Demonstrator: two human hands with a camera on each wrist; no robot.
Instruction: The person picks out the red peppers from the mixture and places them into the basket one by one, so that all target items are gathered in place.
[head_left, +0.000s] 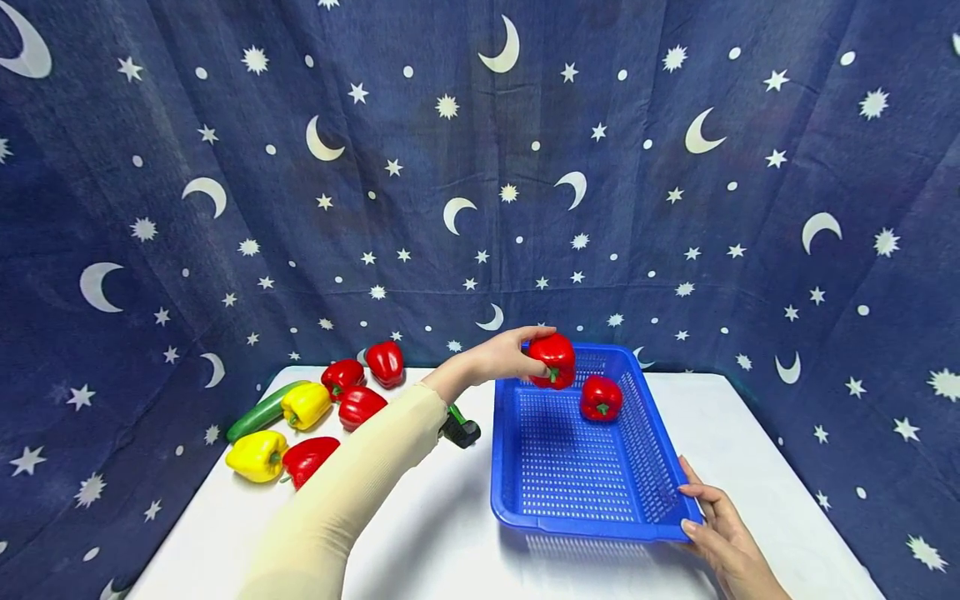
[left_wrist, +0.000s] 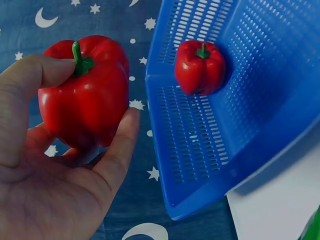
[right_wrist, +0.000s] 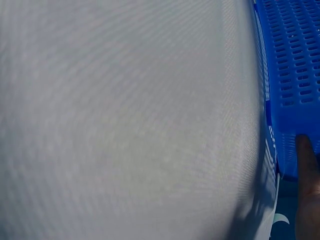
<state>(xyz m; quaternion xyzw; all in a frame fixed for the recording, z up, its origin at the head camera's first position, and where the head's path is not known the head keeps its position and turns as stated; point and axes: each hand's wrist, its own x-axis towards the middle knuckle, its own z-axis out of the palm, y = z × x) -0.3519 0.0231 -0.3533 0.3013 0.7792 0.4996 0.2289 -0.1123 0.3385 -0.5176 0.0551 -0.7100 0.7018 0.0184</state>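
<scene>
My left hand (head_left: pixel 504 358) grips a red bell pepper (head_left: pixel 553 360) above the far left part of a blue plastic basket (head_left: pixel 517 525). In the left wrist view, the thumb lies beside the green stem and the fingers curl round the pepper (left_wrist: pixel 92 112). Another red bell pepper (head_left: pixel 601 398) sits inside the basket, towards its far right. At the basket's near right corner, my right hand (head_left: pixel 723 533) holds the rim, thumb and fingers about the corner. Only part of the right hand (right_wrist: pixel 307 195) shows in the right wrist view, against the basket wall (right_wrist: pixel 287 117).
Left on the white table (head_left: pixel 450 517) lie several red bell peppers (head_left: pixel 385 364), two yellow bell peppers (head_left: pixel 257 456) and a green cucumber-like vegetable (head_left: pixel 258 414). A dark object with a green part (head_left: pixel 460 428) is partly hidden behind the left sleeve. A star-patterned curtain (head_left: pixel 480 167) hangs behind.
</scene>
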